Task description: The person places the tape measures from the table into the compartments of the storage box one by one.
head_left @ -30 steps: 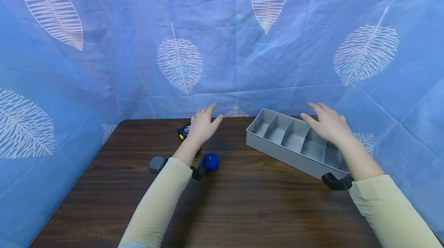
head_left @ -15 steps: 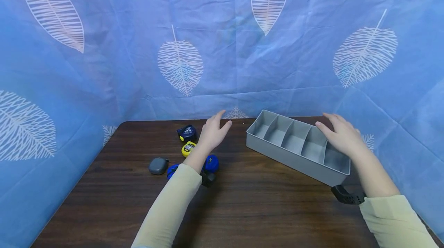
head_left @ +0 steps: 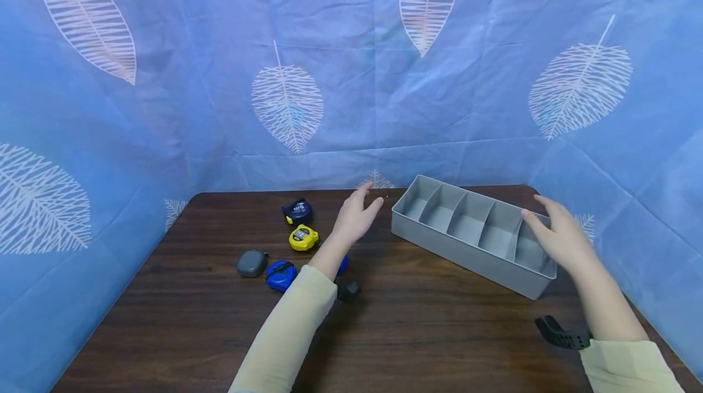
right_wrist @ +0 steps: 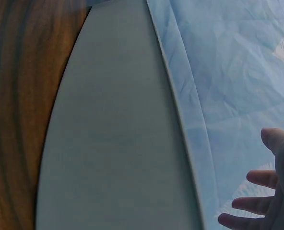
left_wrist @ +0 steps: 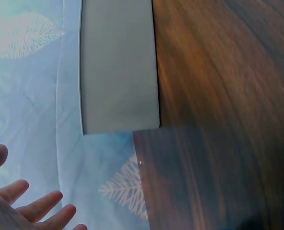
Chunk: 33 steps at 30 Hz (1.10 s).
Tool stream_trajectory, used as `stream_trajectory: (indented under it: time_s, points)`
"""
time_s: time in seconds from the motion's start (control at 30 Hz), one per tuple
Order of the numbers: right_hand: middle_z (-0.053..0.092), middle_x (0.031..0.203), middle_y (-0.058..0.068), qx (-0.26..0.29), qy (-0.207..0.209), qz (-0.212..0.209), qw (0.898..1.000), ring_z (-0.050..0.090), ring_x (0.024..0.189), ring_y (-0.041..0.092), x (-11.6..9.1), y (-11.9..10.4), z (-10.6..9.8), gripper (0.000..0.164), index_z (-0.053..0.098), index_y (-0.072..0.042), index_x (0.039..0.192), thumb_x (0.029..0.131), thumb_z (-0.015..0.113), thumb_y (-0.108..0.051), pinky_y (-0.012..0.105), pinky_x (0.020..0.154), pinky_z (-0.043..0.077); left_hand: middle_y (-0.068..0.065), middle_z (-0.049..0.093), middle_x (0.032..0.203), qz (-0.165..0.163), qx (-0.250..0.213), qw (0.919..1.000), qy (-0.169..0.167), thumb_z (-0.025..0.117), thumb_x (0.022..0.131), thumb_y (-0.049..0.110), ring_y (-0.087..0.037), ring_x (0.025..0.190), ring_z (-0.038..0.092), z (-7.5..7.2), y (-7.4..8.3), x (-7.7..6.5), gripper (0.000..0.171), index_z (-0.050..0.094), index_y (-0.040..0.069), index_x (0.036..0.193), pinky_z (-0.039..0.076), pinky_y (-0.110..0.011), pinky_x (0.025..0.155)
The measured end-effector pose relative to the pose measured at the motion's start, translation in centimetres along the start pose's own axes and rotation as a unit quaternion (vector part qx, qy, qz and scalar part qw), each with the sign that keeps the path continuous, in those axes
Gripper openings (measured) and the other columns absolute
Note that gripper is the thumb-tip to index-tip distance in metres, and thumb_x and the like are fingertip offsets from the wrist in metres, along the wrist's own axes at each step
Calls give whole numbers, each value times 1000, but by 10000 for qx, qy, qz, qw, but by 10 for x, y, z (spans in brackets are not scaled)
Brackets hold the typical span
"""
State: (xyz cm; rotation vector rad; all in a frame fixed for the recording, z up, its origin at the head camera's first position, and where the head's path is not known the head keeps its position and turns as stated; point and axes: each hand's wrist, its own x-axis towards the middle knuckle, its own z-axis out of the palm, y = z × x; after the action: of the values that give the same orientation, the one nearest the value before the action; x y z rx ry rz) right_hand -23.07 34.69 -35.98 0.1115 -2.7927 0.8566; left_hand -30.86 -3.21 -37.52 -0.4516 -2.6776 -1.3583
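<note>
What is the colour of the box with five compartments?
The box is plain grey; it shows best in the head view.

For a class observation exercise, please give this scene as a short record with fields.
Table: dark wood
Box: gray, five compartments
Dark blue tape: behind yellow tape
Blue tape: beside gray item
Second blue item: mostly hidden by left arm
Left hand: holding nothing, between yellow tape and box
Right hand: by box's right end, contact unclear
Cloth: blue, white leaves
</note>
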Motion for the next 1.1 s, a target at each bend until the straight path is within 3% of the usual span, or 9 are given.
stream_trajectory:
  time_s: [0.33,0.83,1.1]
  points:
    - [19,146,38,171,507,127,9985,17,129,59,-14,13,5,64,19,5,149,104,36,-37,75,94,16,-12,49,139,-36,-453,9989,64,47,100,39,-31,126,46,20,-8,2,53,38,16,148,40,-49,98]
    - [27,138,43,418,635,484,9959,30,120,62,-26,28,14,62,20,6,149,104,35,-34,73,87,27,-18,52,133,-87,-1122,9936,86,47,101,31,-32,120,51,45,-20,11,49,40,13,146,42,-46,96]
    - [30,136,43,545,706,640,9940,35,117,61,-33,39,19,58,18,5,149,105,30,-30,71,85,32,-18,53,133,-43,-1225,9925,17,46,102,29,-31,120,52,59,-22,14,47,40,14,146,43,-46,96]
